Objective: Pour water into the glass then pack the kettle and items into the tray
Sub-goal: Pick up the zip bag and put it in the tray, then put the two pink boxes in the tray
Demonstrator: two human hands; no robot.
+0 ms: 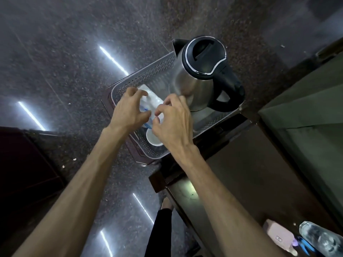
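A steel kettle [194,84] with a black lid and handle stands upright at the far right end of a perforated grey tray [157,69]. In the tray's left part lies a clear wrapped packet [150,101] with blue markings. My left hand [128,112] straddles it, fingers curled on its far edge and thumb on its near side. My right hand [172,123] pinches the packet's near end with thumb and forefinger. A white cup [153,139] sits in the tray's near corner, partly hidden under my right hand.
The tray rests on the corner of a dark wooden table [241,164], overhanging a speckled stone floor [65,52]. A pink box [280,236], a blue item and a clear plastic bottle [321,240] lie at the table's near right. Dark furniture [22,164] stands at left.
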